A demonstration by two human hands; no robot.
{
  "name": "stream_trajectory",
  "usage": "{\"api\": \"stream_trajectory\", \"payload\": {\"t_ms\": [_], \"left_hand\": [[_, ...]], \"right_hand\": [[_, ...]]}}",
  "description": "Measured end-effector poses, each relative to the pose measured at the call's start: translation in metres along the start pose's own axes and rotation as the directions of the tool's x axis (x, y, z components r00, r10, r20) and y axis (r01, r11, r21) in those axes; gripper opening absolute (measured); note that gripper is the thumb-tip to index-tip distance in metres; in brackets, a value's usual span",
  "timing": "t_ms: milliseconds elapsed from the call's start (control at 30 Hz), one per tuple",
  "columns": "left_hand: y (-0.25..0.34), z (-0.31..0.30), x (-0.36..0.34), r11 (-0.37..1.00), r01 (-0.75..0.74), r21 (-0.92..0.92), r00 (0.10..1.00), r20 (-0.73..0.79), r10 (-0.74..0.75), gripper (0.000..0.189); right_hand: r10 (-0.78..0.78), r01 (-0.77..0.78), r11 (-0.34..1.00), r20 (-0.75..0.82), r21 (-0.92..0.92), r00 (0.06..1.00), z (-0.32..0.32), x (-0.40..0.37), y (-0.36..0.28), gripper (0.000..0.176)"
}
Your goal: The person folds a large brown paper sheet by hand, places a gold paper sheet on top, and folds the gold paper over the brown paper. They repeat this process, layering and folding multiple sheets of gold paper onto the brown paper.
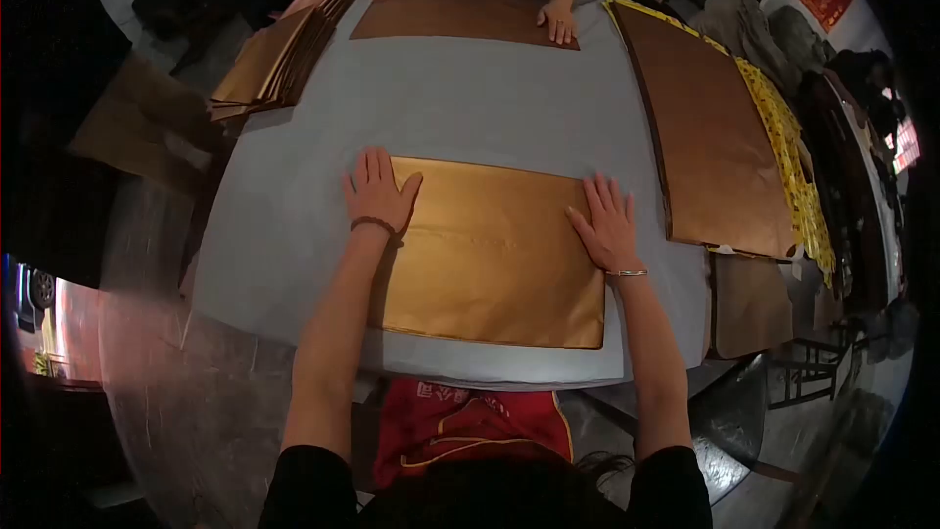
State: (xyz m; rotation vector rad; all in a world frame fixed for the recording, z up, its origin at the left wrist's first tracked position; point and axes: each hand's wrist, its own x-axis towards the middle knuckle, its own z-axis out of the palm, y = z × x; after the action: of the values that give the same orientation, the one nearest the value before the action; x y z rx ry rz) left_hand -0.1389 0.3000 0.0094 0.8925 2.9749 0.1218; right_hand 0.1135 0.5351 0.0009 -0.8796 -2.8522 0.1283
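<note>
A rectangular gold-brown sheet (494, 250), smooth and slightly shiny, lies flat on the grey-covered table (480, 103) in front of me. My left hand (379, 191) rests on its far left corner, fingers spread and pointing away. At the far right corner, my right hand (607, 227) lies along the edge with the fingers stretched out and the thumb over the sheet. Neither hand grips anything. Small wrinkles run across the middle of the sheet.
Across the table, a person's hands (558, 20) press on another brown sheet (460, 8). A fanned stack of folded brown sheets (279, 59) sits at the far left. To the right lies a large brown stack (710, 127) beside yellow printed material (783, 147).
</note>
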Motion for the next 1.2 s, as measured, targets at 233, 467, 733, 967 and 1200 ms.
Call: {"api": "stream_trajectory", "payload": {"t_ms": [233, 467, 733, 967, 1200], "left_hand": [[-0.004, 0.006, 0.004, 0.999, 0.023, 0.035, 1.0, 0.005, -0.023, 0.081], [-0.004, 0.009, 0.006, 1.0, 0.01, -0.004, 1.0, -0.025, -0.01, 0.079], [-0.007, 0.012, 0.005, 0.999, 0.008, -0.035, 0.998, -0.057, -0.01, 0.082], [0.082, -0.006, -0.087, 0.923, -0.378, -0.073, 0.909, -0.22, 0.355, 0.068], [0.037, 0.02, -0.18, 0.829, -0.53, -0.18, 0.838, -0.257, 0.48, 0.066]], "right_hand": [[0.139, -0.141, 0.985, -0.023, -0.097, 0.99, -0.011, -0.007, -0.008, 0.071], [-0.585, 0.567, 0.811, 0.186, 0.143, 0.789, -0.034, -0.091, -0.052, 0.063], [-0.598, 0.592, 0.8, 0.213, 0.099, 0.772, -0.033, -0.114, -0.037, 0.06], [-0.61, 0.604, 0.792, 0.145, 0.09, 0.779, -0.035, -0.113, -0.041, 0.054], [-0.522, 0.51, 0.853, 0.16, 0.109, 0.838, -0.032, -0.14, -0.051, 0.058]]}}
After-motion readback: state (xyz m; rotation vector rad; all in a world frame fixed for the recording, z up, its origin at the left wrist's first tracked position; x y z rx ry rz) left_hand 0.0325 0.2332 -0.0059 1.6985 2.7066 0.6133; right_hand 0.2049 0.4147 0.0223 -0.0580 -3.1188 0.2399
